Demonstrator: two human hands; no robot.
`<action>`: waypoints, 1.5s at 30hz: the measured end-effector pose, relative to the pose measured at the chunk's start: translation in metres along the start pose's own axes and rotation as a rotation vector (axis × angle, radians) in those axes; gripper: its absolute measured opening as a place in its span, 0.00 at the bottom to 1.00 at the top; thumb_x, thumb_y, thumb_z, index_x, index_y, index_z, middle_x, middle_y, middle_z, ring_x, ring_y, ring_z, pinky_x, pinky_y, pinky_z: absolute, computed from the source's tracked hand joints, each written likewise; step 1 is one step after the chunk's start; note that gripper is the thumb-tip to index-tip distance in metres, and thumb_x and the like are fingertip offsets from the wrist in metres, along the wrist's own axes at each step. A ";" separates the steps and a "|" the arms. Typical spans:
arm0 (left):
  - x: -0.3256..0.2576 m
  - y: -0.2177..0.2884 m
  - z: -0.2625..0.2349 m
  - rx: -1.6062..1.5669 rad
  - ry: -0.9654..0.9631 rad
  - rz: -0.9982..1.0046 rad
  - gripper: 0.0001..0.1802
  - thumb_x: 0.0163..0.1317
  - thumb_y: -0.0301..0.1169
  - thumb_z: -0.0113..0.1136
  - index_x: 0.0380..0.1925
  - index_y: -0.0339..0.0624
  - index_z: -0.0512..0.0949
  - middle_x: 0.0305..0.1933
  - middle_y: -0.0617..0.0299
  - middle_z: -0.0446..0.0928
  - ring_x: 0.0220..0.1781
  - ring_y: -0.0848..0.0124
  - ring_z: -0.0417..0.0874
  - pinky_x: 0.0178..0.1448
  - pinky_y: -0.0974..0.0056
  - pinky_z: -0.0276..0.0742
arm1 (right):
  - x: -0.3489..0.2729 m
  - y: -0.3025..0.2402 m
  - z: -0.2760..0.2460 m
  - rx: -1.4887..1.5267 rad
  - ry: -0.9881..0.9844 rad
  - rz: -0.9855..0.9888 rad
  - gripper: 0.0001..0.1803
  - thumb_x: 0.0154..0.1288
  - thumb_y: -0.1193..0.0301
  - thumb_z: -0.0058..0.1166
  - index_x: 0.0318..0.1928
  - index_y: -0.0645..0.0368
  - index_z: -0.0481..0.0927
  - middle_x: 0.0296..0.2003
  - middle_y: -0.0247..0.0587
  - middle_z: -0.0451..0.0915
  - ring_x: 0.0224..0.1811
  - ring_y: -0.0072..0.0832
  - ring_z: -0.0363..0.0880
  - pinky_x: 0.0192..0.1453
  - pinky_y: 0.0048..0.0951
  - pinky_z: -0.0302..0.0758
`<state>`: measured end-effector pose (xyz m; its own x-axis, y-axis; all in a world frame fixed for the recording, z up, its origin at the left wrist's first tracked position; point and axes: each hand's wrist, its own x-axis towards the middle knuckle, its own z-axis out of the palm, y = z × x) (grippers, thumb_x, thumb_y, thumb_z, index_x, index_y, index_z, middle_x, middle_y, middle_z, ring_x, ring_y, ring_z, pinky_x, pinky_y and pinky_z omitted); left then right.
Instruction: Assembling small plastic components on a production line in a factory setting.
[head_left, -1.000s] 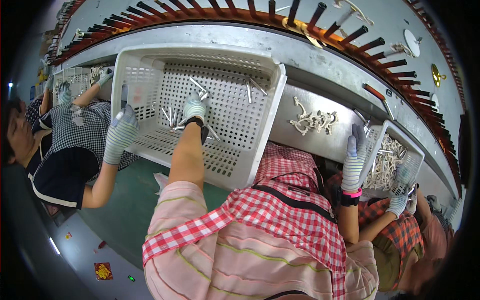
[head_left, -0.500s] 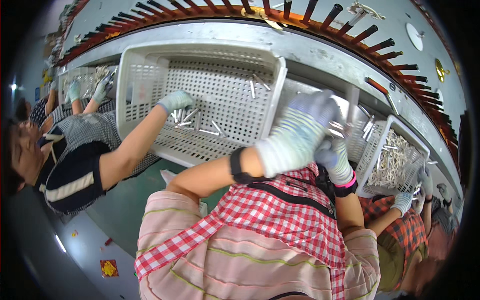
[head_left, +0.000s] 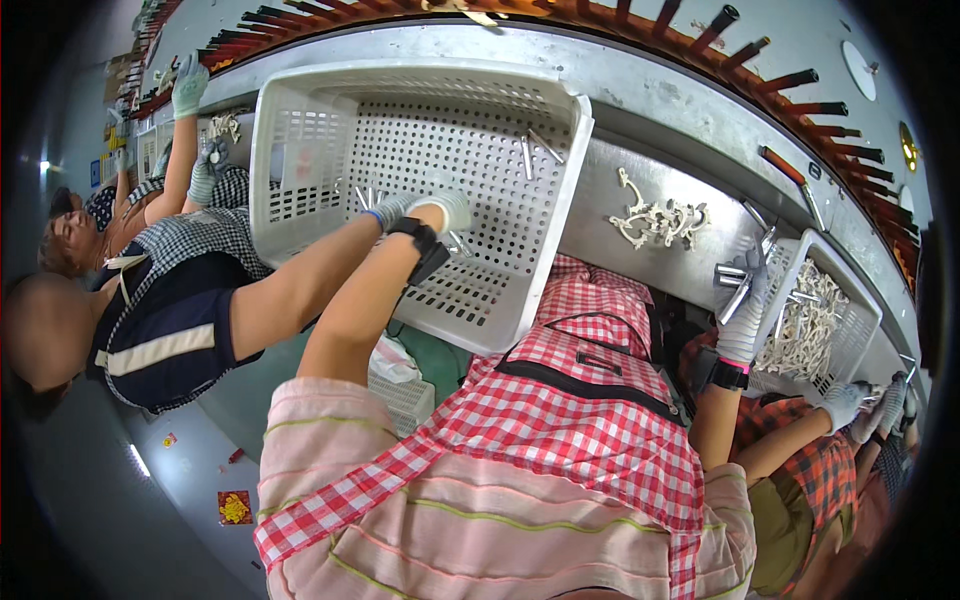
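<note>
My left hand (head_left: 452, 208), in a pale glove, reaches down into the white perforated basket (head_left: 420, 76). Blur smears it, and its fingers cannot be made out. A few short silver metal tubes (head_left: 460, 243) lie on the basket floor by it. Gloved in white with grey fingertips, my right hand (head_left: 745, 305) grips several silver metal tubes (head_left: 735, 277) near a smaller basket. Between my hands, a small pile of off-white branched pieces (head_left: 660, 222) rests on the metal work surface (head_left: 600, 180).
A co-worker's gloved hand (head_left: 393, 209) is in the same basket, close to my left hand. The smaller basket (head_left: 868, 290) on the right holds many off-white pieces. Another person's gloved hand (head_left: 843, 402) is beside it. Dark-handled rods (head_left: 790, 81) line the back ledge.
My left hand has swung left from beside my right hand into the large basket. My right hand has shifted right with metal tubes in it, and the off-white pile is now uncovered.
</note>
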<state>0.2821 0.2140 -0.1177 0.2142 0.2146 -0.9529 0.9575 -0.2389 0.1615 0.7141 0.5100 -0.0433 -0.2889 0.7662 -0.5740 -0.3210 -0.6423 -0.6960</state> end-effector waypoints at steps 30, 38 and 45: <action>-0.004 -0.083 0.143 -0.848 0.602 -0.610 0.16 0.50 0.37 0.63 0.37 0.41 0.77 0.31 0.52 0.79 0.35 0.59 0.80 0.44 0.61 0.74 | -0.065 0.029 -0.041 0.241 0.053 0.106 0.20 0.60 0.58 0.56 0.44 0.61 0.72 0.34 0.35 0.71 0.41 0.29 0.69 0.56 0.35 0.67; -0.044 -0.088 0.009 -0.954 0.618 -0.630 0.19 0.53 0.38 0.61 0.43 0.41 0.77 0.38 0.55 0.81 0.41 0.62 0.81 0.47 0.61 0.75 | -0.064 0.041 -0.052 0.220 0.069 0.159 0.23 0.62 0.57 0.54 0.48 0.62 0.73 0.38 0.38 0.75 0.44 0.33 0.73 0.61 0.41 0.66; -0.024 -0.018 0.020 -0.547 -0.008 -0.411 0.26 0.54 0.46 0.58 0.43 0.36 0.78 0.39 0.42 0.79 0.42 0.58 0.82 0.46 0.60 0.76 | -0.058 0.041 -0.047 0.245 -0.019 0.116 0.22 0.62 0.58 0.54 0.47 0.62 0.73 0.36 0.39 0.75 0.43 0.31 0.73 0.58 0.39 0.68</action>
<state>0.2563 0.1940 -0.1025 -0.1869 0.1778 -0.9662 0.9210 0.3740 -0.1093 0.7602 0.4397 -0.0586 -0.3525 0.6882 -0.6342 -0.4925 -0.7127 -0.4996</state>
